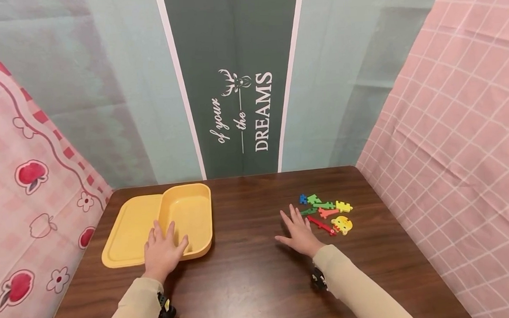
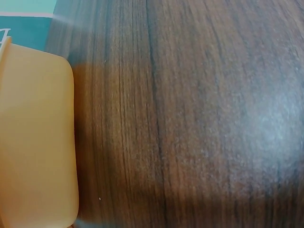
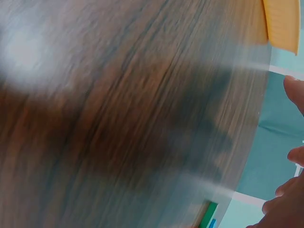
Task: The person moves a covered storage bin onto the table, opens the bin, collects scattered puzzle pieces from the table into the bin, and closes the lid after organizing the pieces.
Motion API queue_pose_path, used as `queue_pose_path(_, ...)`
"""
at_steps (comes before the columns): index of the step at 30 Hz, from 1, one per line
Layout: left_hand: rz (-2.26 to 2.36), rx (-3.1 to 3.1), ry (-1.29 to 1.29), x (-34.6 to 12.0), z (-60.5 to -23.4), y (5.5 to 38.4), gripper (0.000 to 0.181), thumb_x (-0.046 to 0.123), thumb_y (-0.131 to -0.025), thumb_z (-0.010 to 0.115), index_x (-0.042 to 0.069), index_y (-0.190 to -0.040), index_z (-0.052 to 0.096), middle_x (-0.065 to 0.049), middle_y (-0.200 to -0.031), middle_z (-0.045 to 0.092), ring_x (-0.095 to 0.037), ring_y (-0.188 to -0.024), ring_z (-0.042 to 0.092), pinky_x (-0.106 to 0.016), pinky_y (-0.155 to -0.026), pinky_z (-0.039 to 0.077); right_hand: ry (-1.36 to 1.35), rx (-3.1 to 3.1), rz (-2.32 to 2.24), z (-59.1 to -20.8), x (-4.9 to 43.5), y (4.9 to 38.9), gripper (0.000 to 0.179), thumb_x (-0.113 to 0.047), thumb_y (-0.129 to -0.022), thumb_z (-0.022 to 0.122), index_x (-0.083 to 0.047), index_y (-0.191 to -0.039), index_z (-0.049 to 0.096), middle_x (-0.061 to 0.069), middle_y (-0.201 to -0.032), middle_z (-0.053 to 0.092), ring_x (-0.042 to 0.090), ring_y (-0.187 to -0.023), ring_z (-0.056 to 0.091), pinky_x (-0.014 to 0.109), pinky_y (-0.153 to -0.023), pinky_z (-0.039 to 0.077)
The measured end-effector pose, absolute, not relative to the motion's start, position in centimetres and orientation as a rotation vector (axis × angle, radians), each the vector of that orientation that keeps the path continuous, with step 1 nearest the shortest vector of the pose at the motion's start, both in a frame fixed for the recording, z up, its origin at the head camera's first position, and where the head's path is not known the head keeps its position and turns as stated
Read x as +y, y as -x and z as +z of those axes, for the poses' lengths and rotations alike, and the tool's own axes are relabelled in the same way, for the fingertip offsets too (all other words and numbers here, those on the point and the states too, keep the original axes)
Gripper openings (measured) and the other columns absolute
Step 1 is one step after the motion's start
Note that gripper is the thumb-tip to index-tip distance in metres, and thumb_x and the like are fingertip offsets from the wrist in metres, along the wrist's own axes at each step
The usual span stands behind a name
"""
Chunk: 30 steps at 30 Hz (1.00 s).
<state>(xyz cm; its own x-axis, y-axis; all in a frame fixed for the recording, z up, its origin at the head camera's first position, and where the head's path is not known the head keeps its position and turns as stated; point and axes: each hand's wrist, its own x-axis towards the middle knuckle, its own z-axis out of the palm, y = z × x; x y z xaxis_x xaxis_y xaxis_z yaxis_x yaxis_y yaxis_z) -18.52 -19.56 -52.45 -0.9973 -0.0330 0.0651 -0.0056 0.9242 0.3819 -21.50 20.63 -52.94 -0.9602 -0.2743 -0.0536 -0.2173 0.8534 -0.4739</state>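
Observation:
My left hand (image 1: 162,252), fingers spread, is at the near side of a yellow plastic container (image 1: 204,218), overlapping its rim in the head view. The container's outer wall (image 2: 38,137) fills the left of the left wrist view. A flat yellow lid (image 1: 125,236) lies to its left, partly covered by it. Over the table, my right hand (image 1: 301,235) has its fingers apart and holds nothing. Just beyond its fingertips are small jigsaw pieces: a red strip (image 1: 321,225), a yellow animal head (image 1: 341,225), an orange piece (image 1: 328,213), a yellow piece (image 1: 344,206), a blue piece (image 1: 303,199) and several green ones.
The dark wood table (image 1: 246,273) runs back to a grey-green curtain (image 1: 236,36) with white lettering. Pink cloth hangs on both sides, the right one (image 1: 461,98) with a white grid. A small black device (image 1: 166,309) sits on the left wrist, another (image 1: 318,279) on the right.

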Motion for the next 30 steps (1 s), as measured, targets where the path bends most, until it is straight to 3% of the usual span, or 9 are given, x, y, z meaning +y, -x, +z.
queue_pose_path(30,-0.57,-3.014,-0.037,-19.4,-52.6,18.6,0.077,0.057,-0.091,0.039,0.001,-0.143,0.031,-0.037,-0.146,0.003,-0.055,-0.128,0.013,-0.068,-0.095,0.019,0.351,3.015,-0.671,-54.6,26.4,20.9,0.079,-0.046,-0.083,0.065,-0.006,-0.144,0.036,0.026,-0.152,0.006,0.046,-0.137,0.006,0.071,-0.098,0.01)
